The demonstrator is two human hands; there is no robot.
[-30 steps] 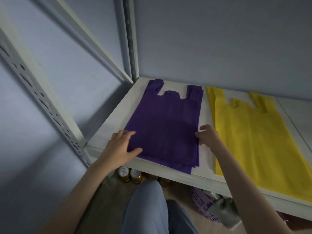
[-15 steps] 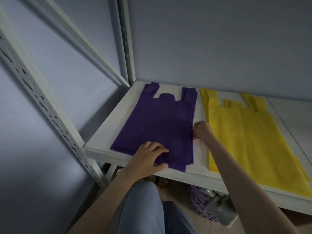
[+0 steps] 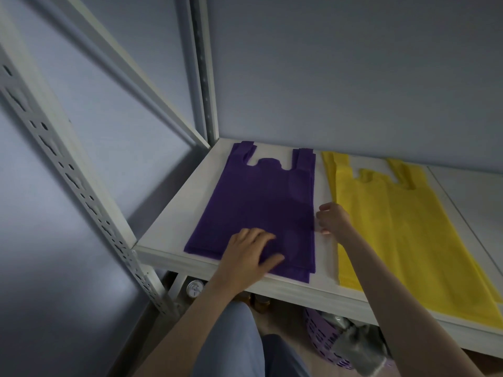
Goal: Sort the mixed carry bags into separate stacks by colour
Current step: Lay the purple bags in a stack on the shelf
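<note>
A stack of purple carry bags (image 3: 261, 202) lies flat on the white shelf (image 3: 174, 213), handles toward the wall. Beside it on the right lies a stack of yellow carry bags (image 3: 402, 229). My left hand (image 3: 249, 253) rests palm down with spread fingers on the near part of the purple stack. My right hand (image 3: 333, 219) is at the purple stack's right edge, fingers curled, in the gap between the two stacks. Whether it pinches the edge cannot be told.
The shelf sits in a white metal rack with slotted uprights (image 3: 68, 170) against a grey wall. Below the shelf are tins (image 3: 194, 288), a purple perforated basket (image 3: 326, 341) and a grey bag (image 3: 359, 346). My leg in blue trousers (image 3: 239, 344) is in front.
My left hand moved from the purple stack's left edge to its near middle and lies flat there. The right hand stayed at the right edge. The view shifted slightly.
</note>
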